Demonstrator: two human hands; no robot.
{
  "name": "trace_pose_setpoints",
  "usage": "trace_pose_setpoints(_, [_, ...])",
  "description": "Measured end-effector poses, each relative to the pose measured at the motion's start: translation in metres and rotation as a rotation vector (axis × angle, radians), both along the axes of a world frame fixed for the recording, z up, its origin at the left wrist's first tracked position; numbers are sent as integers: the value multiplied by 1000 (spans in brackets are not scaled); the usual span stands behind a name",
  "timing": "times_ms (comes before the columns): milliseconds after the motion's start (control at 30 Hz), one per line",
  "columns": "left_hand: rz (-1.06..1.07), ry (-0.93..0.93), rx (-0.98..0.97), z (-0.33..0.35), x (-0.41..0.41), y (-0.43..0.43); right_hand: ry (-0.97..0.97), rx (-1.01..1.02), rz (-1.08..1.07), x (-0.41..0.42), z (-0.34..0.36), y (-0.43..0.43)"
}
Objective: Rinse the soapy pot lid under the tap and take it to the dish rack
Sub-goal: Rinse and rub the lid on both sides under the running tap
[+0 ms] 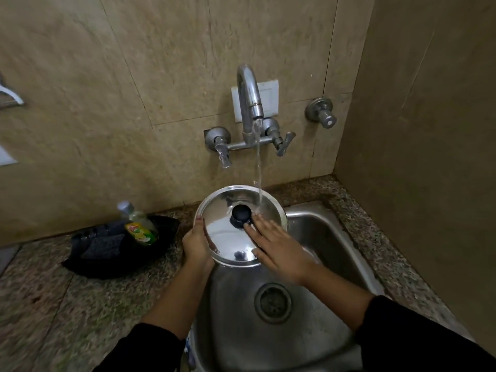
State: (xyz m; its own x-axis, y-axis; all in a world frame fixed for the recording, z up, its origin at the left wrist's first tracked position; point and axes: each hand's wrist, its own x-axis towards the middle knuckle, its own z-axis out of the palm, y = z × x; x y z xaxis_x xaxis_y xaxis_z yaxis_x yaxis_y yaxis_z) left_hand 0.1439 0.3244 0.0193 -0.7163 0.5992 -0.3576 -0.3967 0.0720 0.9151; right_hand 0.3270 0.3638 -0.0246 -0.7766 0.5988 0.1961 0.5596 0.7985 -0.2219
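Note:
A round steel pot lid (224,232) with a black knob (240,214) is held tilted over the sink (316,237), under the wall tap (251,103). Water runs from the spout and lands on the lid just right of the knob. My left hand (196,247) grips the lid's left rim from below. My right hand (276,247) lies flat on the lid's top, fingers spread, fingertips beside the knob. No dish rack is in view.
A black tray (107,253) with a scrub pad and a green dish soap bottle (139,226) stands on the speckled counter left of the sink. The drain (273,302) is in the basin's middle. A valve knob (322,114) juts from the wall; a side wall closes the right.

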Motion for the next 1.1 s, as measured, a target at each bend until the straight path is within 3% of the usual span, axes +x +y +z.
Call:
trace_pose_setpoints(100, [14,34,12,-2,-2,-1,28,-70,5,11,2,11])
trace_pose_setpoints(233, [-55,44,-6,0,-5,-4,33,-108,-231,22,8,39])
trace_pose_setpoints(433, [-195,70,2,-1,3,-4,176,-113,34,-5,40,61])
trace_pose_setpoints(600, [-40,23,-1,6,0,-2,193,-92,-177,12,16,28])
trace_pose_setpoints(833, [-39,49,-29,-8,8,0,70,31,175,-26,11,-18])
trace_pose_setpoints(1100, [-31,29,-49,3,12,10,162,-5,107,8,11,5])
